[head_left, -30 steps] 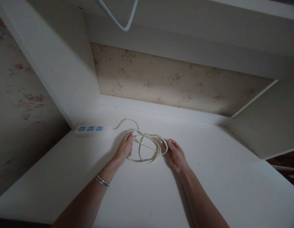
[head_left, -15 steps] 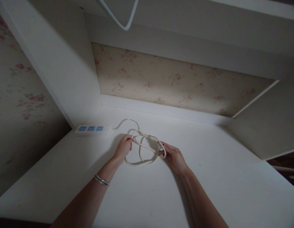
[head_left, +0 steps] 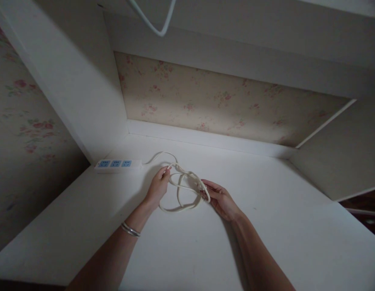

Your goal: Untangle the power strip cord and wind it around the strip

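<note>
Since the frame a second earlier, both hands have raised the loops off the bench [head_left: 266, 234] and drawn them into a narrower bundle, and the right hand [head_left: 223, 201] has turned more palm-up; the power strip [head_left: 116, 164] has not shifted.

A white recess, backed by flowered wallpaper [head_left: 220, 101], encloses the bench. On it lie only the power strip, at the left wall, and its cord [head_left: 179, 208], which curves away from the strip's end and into the coil between the hands.

Hard to read: the crossings within the coil, where the strands overlap, and the plug end, which cannot be picked out. A separate white cable [head_left: 153, 27] hangs at the top edge, cut off by the frame. Both forearms leave the picture at the bottom; a bracelet [head_left: 130, 229] sits on the left wrist.

Left hand [head_left: 158, 189]: grip pinched together on the coil's upper left strand. Right hand: fingers extended and partly apart, the coil's right end lying across the fingertips; whether the thumb presses on it cannot be told.
</note>
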Action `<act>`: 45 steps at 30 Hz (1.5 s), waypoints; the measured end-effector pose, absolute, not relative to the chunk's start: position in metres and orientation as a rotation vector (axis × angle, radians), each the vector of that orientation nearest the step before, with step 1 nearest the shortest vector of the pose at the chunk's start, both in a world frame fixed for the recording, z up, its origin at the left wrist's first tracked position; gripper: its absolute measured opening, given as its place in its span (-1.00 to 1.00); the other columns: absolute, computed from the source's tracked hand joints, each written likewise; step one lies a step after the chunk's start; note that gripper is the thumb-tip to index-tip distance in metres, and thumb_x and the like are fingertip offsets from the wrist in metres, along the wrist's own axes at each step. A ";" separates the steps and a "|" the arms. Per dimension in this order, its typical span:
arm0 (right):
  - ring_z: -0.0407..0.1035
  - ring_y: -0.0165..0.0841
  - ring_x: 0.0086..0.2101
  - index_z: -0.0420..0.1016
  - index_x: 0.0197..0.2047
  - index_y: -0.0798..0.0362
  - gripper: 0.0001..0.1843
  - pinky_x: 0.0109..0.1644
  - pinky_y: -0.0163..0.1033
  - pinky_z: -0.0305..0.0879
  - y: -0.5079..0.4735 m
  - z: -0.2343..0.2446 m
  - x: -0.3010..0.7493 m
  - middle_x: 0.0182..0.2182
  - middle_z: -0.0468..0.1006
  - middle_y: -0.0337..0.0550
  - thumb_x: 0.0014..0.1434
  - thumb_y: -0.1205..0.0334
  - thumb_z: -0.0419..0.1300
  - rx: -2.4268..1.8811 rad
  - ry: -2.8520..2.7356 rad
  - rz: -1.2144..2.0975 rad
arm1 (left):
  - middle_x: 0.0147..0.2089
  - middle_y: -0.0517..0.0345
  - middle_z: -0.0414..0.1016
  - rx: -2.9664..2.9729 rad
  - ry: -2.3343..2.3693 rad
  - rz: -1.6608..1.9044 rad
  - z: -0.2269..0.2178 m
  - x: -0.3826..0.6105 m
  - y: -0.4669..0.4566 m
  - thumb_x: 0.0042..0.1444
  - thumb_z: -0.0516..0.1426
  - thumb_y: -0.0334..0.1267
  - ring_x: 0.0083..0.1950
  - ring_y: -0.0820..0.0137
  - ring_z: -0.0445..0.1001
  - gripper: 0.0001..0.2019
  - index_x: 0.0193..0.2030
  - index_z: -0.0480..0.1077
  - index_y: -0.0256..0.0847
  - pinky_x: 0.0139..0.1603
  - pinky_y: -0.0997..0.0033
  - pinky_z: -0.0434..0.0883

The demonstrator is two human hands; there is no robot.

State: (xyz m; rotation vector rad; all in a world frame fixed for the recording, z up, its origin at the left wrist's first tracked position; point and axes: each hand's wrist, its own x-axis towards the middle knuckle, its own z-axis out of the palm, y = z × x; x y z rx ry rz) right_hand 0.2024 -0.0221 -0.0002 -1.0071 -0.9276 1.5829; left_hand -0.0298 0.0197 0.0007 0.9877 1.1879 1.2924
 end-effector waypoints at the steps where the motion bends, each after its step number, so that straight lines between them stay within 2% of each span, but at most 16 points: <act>1: 0.45 -0.35 -0.26 0.58 -0.06 0.03 -0.53 -0.15 -0.26 0.31 -0.022 -0.001 0.201 -0.15 0.60 -0.07 -0.10 0.17 0.42 -1.025 -0.955 1.557 | -0.60 0.37 0.12 1.025 1.186 1.293 0.000 -0.031 0.020 0.07 0.14 -0.01 -0.65 0.57 0.00 -0.65 -0.08 0.44 -0.16 -0.66 0.56 -0.06; 6: 0.43 -0.33 -0.25 0.61 -0.11 0.03 -0.59 -0.11 -0.23 0.30 -0.019 -0.006 0.195 -0.18 0.61 -0.11 -0.04 0.07 0.38 -1.140 -1.119 1.401 | -0.52 0.26 0.32 1.189 1.174 1.402 0.002 -0.034 0.022 0.08 0.15 -0.09 -0.57 0.56 0.19 -0.70 -0.12 0.48 -0.21 -0.58 0.58 0.14; 10: 0.44 -0.27 -0.23 0.61 -0.13 0.05 -0.56 -0.12 -0.19 0.32 -0.017 -0.009 0.192 -0.16 0.61 -0.08 -0.07 0.01 0.37 -1.228 -1.169 1.294 | -0.23 0.08 0.49 1.160 1.134 1.448 0.010 -0.035 0.020 0.06 0.17 -0.12 -0.49 0.54 0.31 -0.71 -0.13 0.49 -0.23 -0.54 0.55 0.25; 13: 0.46 -0.24 -0.23 0.63 -0.20 0.07 -0.59 -0.12 -0.18 0.34 -0.017 -0.011 0.191 -0.17 0.61 -0.05 -0.09 -0.01 0.37 -1.284 -1.174 1.197 | -0.12 0.02 0.50 1.127 1.101 1.463 0.015 -0.032 0.017 0.04 0.19 -0.12 -0.42 0.50 0.38 -0.71 -0.13 0.50 -0.22 -0.53 0.53 0.30; 21: 0.46 -0.24 -0.21 0.61 -0.37 0.05 -0.75 -0.07 -0.18 0.34 -0.020 -0.008 0.185 -0.18 0.61 -0.08 -0.02 0.03 0.31 -1.282 -1.269 0.984 | -0.12 0.08 0.48 1.105 1.057 1.504 0.018 -0.031 0.014 0.08 0.18 -0.11 -0.47 0.57 0.31 -0.72 -0.09 0.48 -0.17 -0.50 0.53 0.25; 27: 0.45 -0.21 -0.21 0.61 -0.25 0.05 -0.62 -0.06 -0.13 0.34 -0.018 -0.010 0.189 -0.22 0.61 -0.07 -0.01 -0.06 0.30 -1.322 -1.244 0.998 | -0.16 0.12 0.46 0.966 0.955 1.523 0.021 -0.033 0.013 0.05 0.21 -0.11 -0.46 0.59 0.29 -0.72 -0.11 0.48 -0.15 -0.49 0.54 0.22; 29: 0.45 -0.20 -0.19 0.59 -0.19 0.05 -0.56 -0.05 -0.13 0.33 -0.019 -0.007 0.191 -0.22 0.61 -0.06 0.06 -0.14 0.22 -1.312 -1.177 1.043 | -0.12 0.13 0.44 0.930 0.907 1.513 0.023 -0.033 0.012 0.05 0.21 -0.12 -0.45 0.61 0.28 -0.73 -0.11 0.48 -0.14 -0.48 0.56 0.22; 32: 0.45 -0.21 -0.15 0.45 0.06 -0.04 -0.43 -0.05 -0.11 0.34 -0.021 -0.001 0.195 -0.16 0.59 -0.06 0.17 -0.24 0.06 -1.170 -1.028 1.182 | -0.08 0.17 0.40 0.854 0.851 1.500 0.025 -0.033 0.011 0.05 0.22 -0.16 -0.44 0.63 0.28 -0.78 -0.15 0.48 -0.11 -0.45 0.57 0.24; 35: 0.48 -0.26 -0.21 0.27 0.23 -0.15 -0.34 -0.08 -0.13 0.34 -0.022 0.000 0.197 -0.11 0.57 -0.12 0.10 -0.16 0.21 -1.149 -1.049 1.202 | -0.06 0.19 0.39 0.817 0.833 1.484 0.026 -0.034 0.011 0.04 0.21 -0.19 -0.43 0.64 0.27 -0.81 -0.17 0.48 -0.09 -0.42 0.57 0.25; 38: 0.47 -0.32 -0.31 0.34 0.19 -0.08 -0.36 -0.16 -0.19 0.34 -0.020 -0.005 0.195 -0.22 0.58 -0.15 0.07 -0.09 0.26 -1.272 -1.145 1.078 | -0.06 0.18 0.40 0.867 0.840 1.478 0.026 -0.034 0.012 0.05 0.20 -0.18 -0.44 0.62 0.26 -0.79 -0.15 0.47 -0.09 -0.43 0.56 0.24; 40: 0.47 -0.35 -0.36 0.35 0.19 -0.04 -0.37 -0.26 -0.23 0.33 -0.019 -0.007 0.193 -0.22 0.57 -0.13 0.11 -0.13 0.19 -1.321 -1.152 1.015 | -0.12 0.15 0.43 0.987 0.903 1.461 0.027 -0.037 0.013 0.05 0.19 -0.16 -0.45 0.59 0.26 -0.77 -0.15 0.48 -0.13 -0.43 0.54 0.23; 42: 0.47 -0.37 -0.41 0.26 0.26 -0.06 -0.32 -0.38 -0.27 0.30 -0.020 -0.006 0.192 -0.14 0.55 -0.10 0.12 -0.14 0.17 -1.361 -1.145 0.979 | -0.24 0.13 0.46 1.142 1.006 1.403 0.030 -0.042 0.014 0.03 0.19 -0.16 -0.45 0.53 0.28 -0.75 -0.15 0.50 -0.19 -0.43 0.51 0.23; 45: 0.47 -0.36 -0.44 0.21 0.28 -0.05 -0.29 -0.47 -0.30 0.27 -0.022 -0.001 0.191 -0.15 0.54 -0.09 0.12 -0.14 0.17 -1.406 -1.183 0.927 | -0.47 0.21 0.40 1.241 1.101 1.289 0.038 -0.052 0.012 0.02 0.16 -0.22 -0.45 0.46 0.31 -0.59 0.04 0.44 -0.21 -0.43 0.50 0.23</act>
